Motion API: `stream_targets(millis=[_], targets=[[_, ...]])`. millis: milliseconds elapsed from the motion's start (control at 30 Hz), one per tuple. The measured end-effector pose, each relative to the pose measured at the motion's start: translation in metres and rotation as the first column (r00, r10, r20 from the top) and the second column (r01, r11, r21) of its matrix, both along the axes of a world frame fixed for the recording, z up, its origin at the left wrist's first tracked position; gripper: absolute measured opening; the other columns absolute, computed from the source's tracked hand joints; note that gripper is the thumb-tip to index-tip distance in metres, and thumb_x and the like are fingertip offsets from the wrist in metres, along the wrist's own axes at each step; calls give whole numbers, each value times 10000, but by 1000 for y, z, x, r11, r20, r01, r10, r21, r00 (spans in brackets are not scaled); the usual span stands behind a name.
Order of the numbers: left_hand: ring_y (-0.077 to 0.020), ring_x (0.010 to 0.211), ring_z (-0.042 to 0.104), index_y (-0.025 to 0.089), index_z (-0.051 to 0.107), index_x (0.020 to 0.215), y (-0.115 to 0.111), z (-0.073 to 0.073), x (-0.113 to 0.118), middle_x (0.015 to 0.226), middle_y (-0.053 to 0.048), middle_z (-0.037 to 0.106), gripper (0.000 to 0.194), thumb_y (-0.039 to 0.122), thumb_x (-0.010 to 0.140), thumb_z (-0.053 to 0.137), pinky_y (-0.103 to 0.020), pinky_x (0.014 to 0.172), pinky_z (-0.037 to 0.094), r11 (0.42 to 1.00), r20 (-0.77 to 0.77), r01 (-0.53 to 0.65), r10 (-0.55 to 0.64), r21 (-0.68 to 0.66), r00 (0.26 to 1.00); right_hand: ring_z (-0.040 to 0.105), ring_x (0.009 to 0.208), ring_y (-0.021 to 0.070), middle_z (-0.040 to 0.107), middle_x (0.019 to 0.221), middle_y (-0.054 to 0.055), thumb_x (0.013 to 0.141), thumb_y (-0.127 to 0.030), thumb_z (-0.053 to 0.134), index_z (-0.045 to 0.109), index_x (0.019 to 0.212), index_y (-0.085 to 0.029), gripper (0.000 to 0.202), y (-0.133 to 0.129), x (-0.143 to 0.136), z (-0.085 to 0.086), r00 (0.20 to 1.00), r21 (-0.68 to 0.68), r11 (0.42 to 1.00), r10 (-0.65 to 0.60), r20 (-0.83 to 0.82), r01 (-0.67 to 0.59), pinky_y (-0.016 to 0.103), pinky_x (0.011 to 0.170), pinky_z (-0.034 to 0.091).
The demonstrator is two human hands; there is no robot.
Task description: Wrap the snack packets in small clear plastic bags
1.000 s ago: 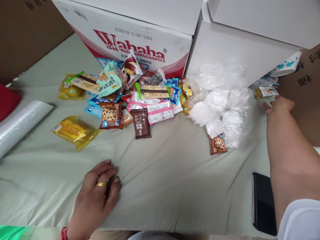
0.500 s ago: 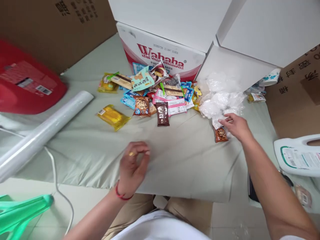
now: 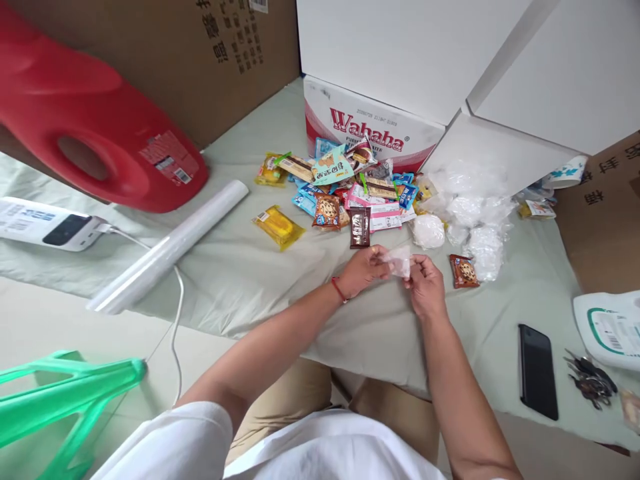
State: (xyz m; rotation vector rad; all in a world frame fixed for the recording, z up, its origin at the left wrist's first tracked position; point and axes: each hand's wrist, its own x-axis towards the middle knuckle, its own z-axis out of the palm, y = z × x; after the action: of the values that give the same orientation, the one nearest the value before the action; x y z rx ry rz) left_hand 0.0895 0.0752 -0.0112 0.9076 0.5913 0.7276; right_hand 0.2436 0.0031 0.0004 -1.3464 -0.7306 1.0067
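Over the front of the cloth-covered surface, my left hand (image 3: 364, 272) and my right hand (image 3: 427, 287) pinch a small translucent plastic bag (image 3: 399, 261) between them, one at each side. Just beyond the left hand lies a dark brown snack packet (image 3: 360, 227). To the right of my right hand sits a brown cookie packet (image 3: 464, 271), touching a heap of crumpled clear plastic bags (image 3: 486, 250). A pile of wrapped snacks (image 3: 333, 167) leans near the box at the back. One yellow snack packet (image 3: 278, 227) lies apart on the left.
Behind the snacks stands a Wahaha carton (image 3: 320, 110). At left are a red jug (image 3: 125, 140), a plastic film roll (image 3: 173, 247), a white power bank (image 3: 47, 223) with a cable and a green stool (image 3: 75, 393). A phone (image 3: 538, 371), keys (image 3: 593, 381) and a white bottle (image 3: 613, 327) lie right.
My right hand has moved left from the plastic bag heap with one small bag. My left hand has moved forward and right and now grips that bag too. The camera view has shifted.
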Motion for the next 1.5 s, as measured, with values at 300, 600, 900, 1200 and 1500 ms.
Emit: stream_targets(millis=[300,600,900,1200,1500], targets=[[-145,966,629,159,582,757,13,3,-13,1140,-28,659,431,282,584,957,-291,852,521,999,177,1,8,-52,984,349,470,16,492,704,-92,655,-439,914,572,832,-221,442,-3,31,1,962,135,959,-232,-141,251,136,397,261],[-132,769,695,189,497,804,26,2,-18,819,44,686,423,194,683,901,-403,881,591,943,296,-21,126,-333,947,524,571,112,679,808,8,747,-435,809,663,700,-241,247,-23,43,18,996,394,917,85,-40,-62,273,551,429],[-171,833,729,177,477,725,24,6,-18,903,-20,742,456,190,626,922,-281,755,541,971,329,32,49,-235,943,366,473,82,453,524,-45,833,-495,759,487,577,-200,476,-13,42,16,973,342,914,-232,-9,221,231,487,303],[-208,1048,704,159,480,678,18,12,-20,1152,-110,729,450,188,631,927,-335,928,504,986,353,157,-127,-57,927,357,480,66,606,661,-18,692,-594,849,735,866,-197,448,-20,40,8,987,-125,980,150,-63,-157,209,429,239],[-114,747,490,204,555,856,3,7,-13,808,26,533,353,436,788,813,-241,684,409,878,43,-349,355,328,934,371,458,60,534,594,-71,699,-479,875,690,813,-226,333,-13,24,11,983,95,981,-176,51,171,191,421,284]])
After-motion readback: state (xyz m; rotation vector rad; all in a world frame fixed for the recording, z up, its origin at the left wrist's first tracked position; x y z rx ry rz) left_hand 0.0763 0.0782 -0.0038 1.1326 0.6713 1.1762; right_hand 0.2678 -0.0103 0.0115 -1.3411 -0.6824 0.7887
